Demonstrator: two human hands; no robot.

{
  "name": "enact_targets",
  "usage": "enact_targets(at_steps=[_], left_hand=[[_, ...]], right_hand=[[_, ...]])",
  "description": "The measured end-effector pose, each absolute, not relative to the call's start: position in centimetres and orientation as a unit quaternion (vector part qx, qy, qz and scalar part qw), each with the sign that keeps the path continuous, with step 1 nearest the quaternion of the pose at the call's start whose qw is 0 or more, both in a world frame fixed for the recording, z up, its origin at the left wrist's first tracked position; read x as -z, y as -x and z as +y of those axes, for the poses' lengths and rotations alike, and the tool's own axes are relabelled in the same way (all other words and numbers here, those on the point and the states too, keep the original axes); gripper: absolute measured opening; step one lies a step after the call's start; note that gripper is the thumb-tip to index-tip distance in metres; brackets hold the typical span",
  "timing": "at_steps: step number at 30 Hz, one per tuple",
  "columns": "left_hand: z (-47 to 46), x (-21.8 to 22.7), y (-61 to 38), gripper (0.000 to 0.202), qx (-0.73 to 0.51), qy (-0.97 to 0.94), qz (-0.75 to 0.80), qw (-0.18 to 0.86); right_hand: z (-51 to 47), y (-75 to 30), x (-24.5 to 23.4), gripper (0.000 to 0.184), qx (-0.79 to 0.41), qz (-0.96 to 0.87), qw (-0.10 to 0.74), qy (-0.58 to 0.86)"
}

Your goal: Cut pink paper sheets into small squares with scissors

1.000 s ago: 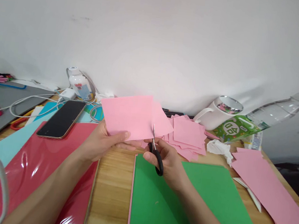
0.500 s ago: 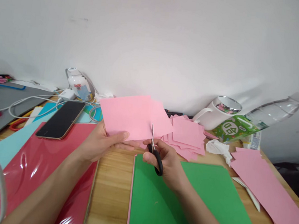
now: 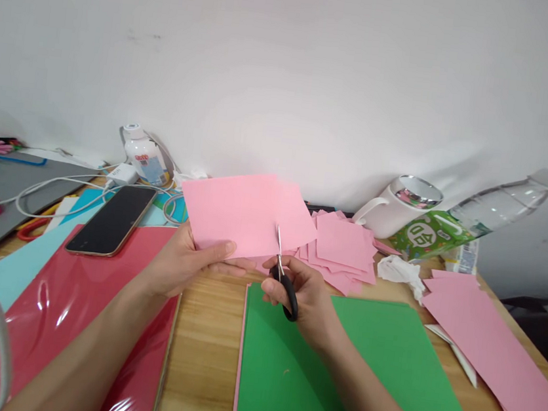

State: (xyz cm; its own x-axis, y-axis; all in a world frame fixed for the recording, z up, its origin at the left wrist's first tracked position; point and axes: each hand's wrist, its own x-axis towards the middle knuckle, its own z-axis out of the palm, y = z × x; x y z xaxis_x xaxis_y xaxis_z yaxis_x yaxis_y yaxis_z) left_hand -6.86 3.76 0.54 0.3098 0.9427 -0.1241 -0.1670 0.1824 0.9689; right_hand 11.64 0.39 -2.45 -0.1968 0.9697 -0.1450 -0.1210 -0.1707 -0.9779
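Observation:
A sheet of pink paper (image 3: 234, 211) is held up off the table by my left hand (image 3: 193, 259), the thumb on top and the fingers beneath its lower edge. Black-handled scissors (image 3: 285, 292) sit in my right hand (image 3: 310, 295), with fingers through the loops. Their metal blades point up and away, lying at the paper's right part near a visible dividing line. Behind the right hand lies a loose pile of pink paper squares (image 3: 343, 243). Green paper (image 3: 336, 358) lies flat under my right forearm.
Left: a phone (image 3: 112, 220) on red plastic-wrapped paper (image 3: 96, 291), a white charging cable (image 3: 54, 177) and a white bottle (image 3: 146, 154). Right: a white mug (image 3: 394, 213), a green packet (image 3: 423, 236), a clear bottle (image 3: 502, 198), crumpled tissue (image 3: 399, 272) and long pink strips (image 3: 495, 349).
Almost nothing differs. The scissors and the pink sheet have shifted very slightly to the left; both hands keep their hold.

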Motion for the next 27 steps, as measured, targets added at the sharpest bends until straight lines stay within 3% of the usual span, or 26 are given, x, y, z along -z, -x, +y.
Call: enact_targets(at_steps=[6, 13, 27], left_hand=[[3.63, -0.63, 6.70, 0.033, -0.430, -0.462, 0.401, 0.664], [3.57, -0.81, 6.62, 0.018, -0.403, -0.461, 0.375, 0.696], [3.65, -0.65, 6.68, 0.019, -0.409, -0.456, 0.379, 0.693]], right_hand=[[0.41, -11.84, 2.74, 0.043, -0.628, -0.461, 0.449, 0.437], [0.46, -11.66, 3.01, 0.038, -0.632, -0.452, 0.472, 0.417], [0.35, -11.47, 2.83, 0.036, -0.633, -0.437, 0.485, 0.416]])
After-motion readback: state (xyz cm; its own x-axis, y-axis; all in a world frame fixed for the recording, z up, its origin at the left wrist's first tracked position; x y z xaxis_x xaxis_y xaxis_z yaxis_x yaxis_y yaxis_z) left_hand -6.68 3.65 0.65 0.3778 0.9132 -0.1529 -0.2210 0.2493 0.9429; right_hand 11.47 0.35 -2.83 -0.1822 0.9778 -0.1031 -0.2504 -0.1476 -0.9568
